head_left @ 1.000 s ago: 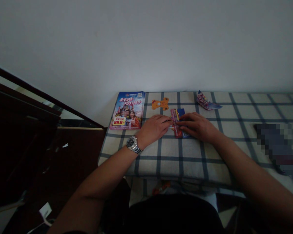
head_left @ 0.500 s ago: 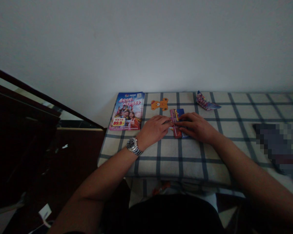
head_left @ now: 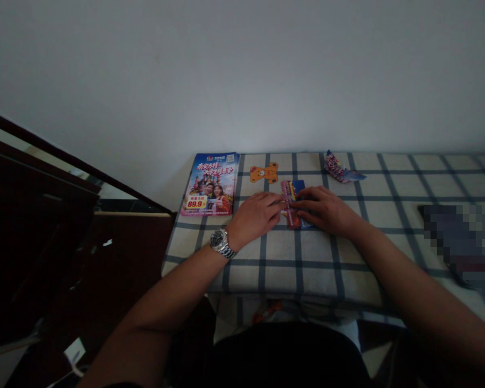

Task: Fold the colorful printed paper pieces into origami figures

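Your left hand (head_left: 256, 214) and right hand (head_left: 325, 209) lie palm-down on the checked cloth (head_left: 307, 264). The fingers are stretched out flat, gripping nothing. Their tips meet on the folded flyer (head_left: 291, 211), which lies toward the cloth's far edge, left of its middle. A wristwatch (head_left: 220, 241) sits on your left wrist.

A stack of flyers (head_left: 210, 183) rests at the far left corner, and an orange bear cutout (head_left: 264, 172) lies between it and the folded flyer. A folded paper shape (head_left: 339, 168) lies by the far edge, right of your hands. Near the right edge is a dark thing (head_left: 461, 242), blurred.

A pale wall (head_left: 242, 70) rises behind, and dark wooden furniture (head_left: 44, 237) stands to the left.
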The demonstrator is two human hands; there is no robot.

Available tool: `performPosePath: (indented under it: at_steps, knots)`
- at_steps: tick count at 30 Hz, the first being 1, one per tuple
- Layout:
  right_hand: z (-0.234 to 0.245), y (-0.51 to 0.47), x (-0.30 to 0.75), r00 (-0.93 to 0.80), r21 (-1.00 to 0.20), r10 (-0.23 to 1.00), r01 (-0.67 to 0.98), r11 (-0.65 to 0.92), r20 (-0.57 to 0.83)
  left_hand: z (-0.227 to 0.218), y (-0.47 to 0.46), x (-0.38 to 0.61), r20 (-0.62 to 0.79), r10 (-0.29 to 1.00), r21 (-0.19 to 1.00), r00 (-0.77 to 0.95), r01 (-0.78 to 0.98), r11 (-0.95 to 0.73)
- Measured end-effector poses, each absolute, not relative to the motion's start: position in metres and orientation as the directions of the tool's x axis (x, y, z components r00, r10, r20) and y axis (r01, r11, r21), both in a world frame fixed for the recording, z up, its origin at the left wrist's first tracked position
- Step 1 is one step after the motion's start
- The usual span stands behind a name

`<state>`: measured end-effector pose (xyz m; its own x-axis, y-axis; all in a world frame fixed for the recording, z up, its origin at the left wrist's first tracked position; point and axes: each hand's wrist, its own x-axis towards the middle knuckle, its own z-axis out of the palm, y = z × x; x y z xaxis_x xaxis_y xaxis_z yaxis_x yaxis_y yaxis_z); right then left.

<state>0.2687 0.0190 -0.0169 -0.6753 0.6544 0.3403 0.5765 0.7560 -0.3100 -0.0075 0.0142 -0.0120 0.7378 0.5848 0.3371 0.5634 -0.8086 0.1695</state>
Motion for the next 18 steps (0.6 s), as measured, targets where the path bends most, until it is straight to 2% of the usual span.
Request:
performPosePath:
  at_steps: [13,18]
  knots:
    - [-0.0178,0.0202,0.2709,-0.684,-0.308,0.647,0.57,0.762,0.336,-0.0108,0.0123,-0.0067,0.333,0.593,0.158,0.733,0.577,-0.801]
    - [-0.0193,0.0203,0.2723,-0.68,-0.292,0.641,0.57,0.768,0.357,-0.0117,0.0144,-0.0097,0.343,0.588,0.204,0.732,0.553,-0.808]
